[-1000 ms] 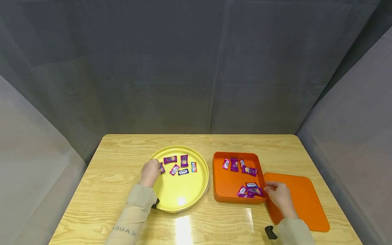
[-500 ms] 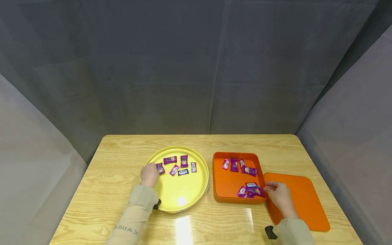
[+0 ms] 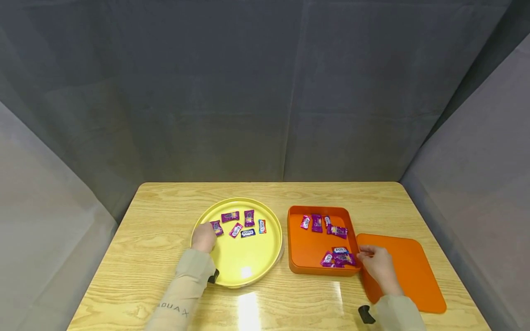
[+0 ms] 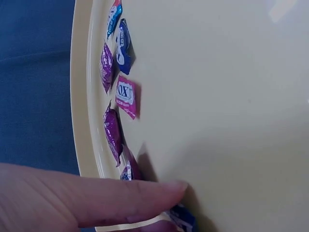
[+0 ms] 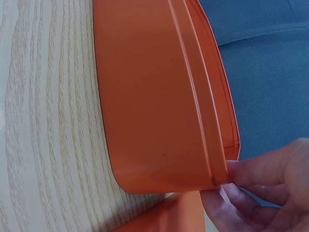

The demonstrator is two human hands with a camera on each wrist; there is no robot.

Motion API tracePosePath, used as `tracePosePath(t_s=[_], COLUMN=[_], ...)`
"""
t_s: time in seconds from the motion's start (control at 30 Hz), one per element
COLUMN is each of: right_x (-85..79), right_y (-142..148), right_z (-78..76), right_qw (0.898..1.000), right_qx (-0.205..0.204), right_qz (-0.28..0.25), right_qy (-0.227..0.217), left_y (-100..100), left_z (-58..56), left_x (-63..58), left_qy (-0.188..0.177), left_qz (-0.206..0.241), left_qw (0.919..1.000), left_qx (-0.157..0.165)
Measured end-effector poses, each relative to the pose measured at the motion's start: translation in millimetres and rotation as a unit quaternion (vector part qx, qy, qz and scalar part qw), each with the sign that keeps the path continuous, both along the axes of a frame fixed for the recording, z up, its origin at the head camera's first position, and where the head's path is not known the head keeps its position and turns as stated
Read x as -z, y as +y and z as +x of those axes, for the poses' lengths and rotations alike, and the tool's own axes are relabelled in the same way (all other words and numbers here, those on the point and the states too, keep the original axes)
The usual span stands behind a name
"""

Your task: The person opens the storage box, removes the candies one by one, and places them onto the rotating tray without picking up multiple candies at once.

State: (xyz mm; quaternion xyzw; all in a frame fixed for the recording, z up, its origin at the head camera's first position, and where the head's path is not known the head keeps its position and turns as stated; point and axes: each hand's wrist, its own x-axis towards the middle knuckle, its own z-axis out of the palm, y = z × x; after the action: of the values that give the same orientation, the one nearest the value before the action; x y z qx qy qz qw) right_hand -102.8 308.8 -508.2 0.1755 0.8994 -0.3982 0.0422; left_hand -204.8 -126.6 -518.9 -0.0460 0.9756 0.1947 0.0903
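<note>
By L hand [image 3: 204,237], a blue-wrapped sweet [image 4: 182,219] is pinched betw. thumb & finger, at L side of yellow tray [image 3: 244,259]; six other sweets [image 3: 236,230] are spread twd its far side. By R hand [image 3: 378,266], orange box [image 3: 306,248] is gripped by its rim, nr R corner; two clusters of wrapped candies [image 3: 316,223] are held inside; orange lid [image 3: 416,278] is laid flat just beside.

Sweets [image 3: 236,230] lie in the tray [image 3: 242,262], left of the box [image 3: 306,248].
</note>
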Motion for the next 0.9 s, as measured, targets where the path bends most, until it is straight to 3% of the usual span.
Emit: tracePosePath(t_s=[0.2,0.37,0.73,0.9], right_x=[9.3,3.2,-4.0,-3.5], right_y=[3.3,0.8,-1.4,-1.7], right_z=[-2.1,-1.0,1.4,1.4], right_qw=[1.0,1.0,1.0,1.0], right_qx=[0.012,0.01,-0.002,-0.001], right_qz=[0.003,-0.002,-0.003,0.006], right_qy=[0.004,0.0,-0.005,-0.001], left_y=[-1.2,-1.0,-0.8,2.1], left_z=[-1.0,-1.7,-1.8,-5.2], left_x=[0.6,-0.8,-4.8,-11.9], left_qy=[-0.029,-0.058,-0.041,-0.006], left_qz=[-0.006,0.0,-0.003,-0.008], left_qw=[0.9995,0.998,0.999,0.9998], left_qx=[-0.009,-0.023,-0.018,-0.015])
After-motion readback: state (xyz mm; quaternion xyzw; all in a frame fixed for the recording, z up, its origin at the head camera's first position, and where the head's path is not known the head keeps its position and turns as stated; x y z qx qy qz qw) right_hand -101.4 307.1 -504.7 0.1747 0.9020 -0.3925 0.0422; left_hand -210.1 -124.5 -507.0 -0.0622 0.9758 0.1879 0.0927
